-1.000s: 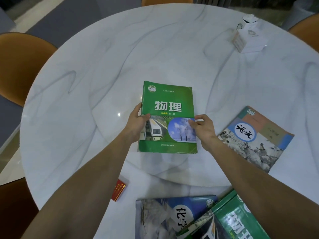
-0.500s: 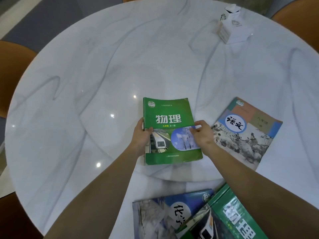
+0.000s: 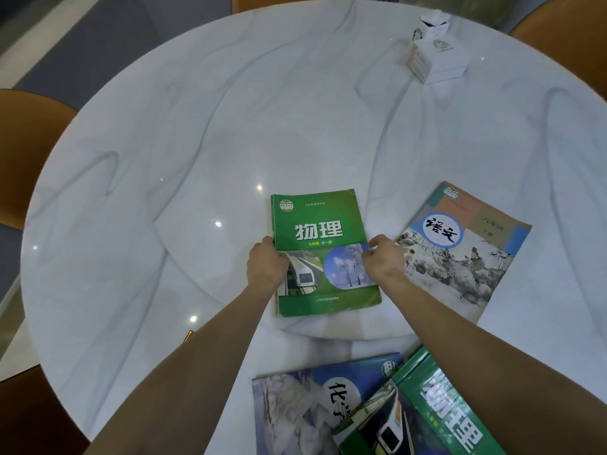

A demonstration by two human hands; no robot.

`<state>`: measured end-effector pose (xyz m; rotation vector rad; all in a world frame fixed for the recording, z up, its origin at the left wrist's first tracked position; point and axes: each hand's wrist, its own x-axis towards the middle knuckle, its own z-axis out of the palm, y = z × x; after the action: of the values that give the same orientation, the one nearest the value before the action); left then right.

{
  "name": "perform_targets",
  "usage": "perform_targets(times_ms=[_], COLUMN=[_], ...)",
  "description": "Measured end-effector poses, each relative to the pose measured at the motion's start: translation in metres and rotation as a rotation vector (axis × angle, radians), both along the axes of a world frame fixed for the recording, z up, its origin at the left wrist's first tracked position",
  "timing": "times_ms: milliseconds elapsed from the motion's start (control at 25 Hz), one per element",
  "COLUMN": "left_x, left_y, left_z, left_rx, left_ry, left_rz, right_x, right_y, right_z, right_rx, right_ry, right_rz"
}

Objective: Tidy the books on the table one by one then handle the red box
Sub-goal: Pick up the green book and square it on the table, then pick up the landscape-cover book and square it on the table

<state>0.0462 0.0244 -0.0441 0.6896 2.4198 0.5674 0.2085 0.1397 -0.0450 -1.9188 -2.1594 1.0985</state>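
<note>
The green book [image 3: 323,251] now lies flat nearer the person than 1 second ago, with the left hand [image 3: 266,265] and right hand [image 3: 383,261] gripping its 2 side edges, so it seems placed, while the red box [image 3: 188,336] barely peeks out beside the left arm.

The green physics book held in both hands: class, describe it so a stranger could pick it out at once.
Start at the round white marble table. Near its middle, the green physics book lies flat, face up, gripped at its sides by the left hand and right hand. Unlike the second green book at the near edge, it overlaps nothing and reads upright.
</note>
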Motion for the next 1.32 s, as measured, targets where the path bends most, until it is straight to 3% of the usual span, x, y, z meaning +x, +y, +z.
perform_targets(times_ms=[320, 840, 1080, 1320], left_x=[0.019, 0.105, 0.138, 0.158], left_y=[0.008, 0.095, 0.140, 0.173], left_z=[0.023, 0.040, 0.025, 0.007], left_rx=[-0.191, -0.082, -0.062, -0.102], left_ry=[0.312, 0.630, 0.578, 0.308], left_rz=[-0.453, -0.948, -1.013, -0.847], right_x=[0.016, 0.127, 0.167, 0.183], right_y=[-0.006, 0.038, 0.062, 0.066], right_z=[0.019, 0.034, 0.019, 0.003], right_rx=[0.158, 0.342, 0.270, 0.165], right_ry=[-0.190, -0.516, -0.488, -0.306], right_rz=[0.261, 0.338, 0.138, -0.089])
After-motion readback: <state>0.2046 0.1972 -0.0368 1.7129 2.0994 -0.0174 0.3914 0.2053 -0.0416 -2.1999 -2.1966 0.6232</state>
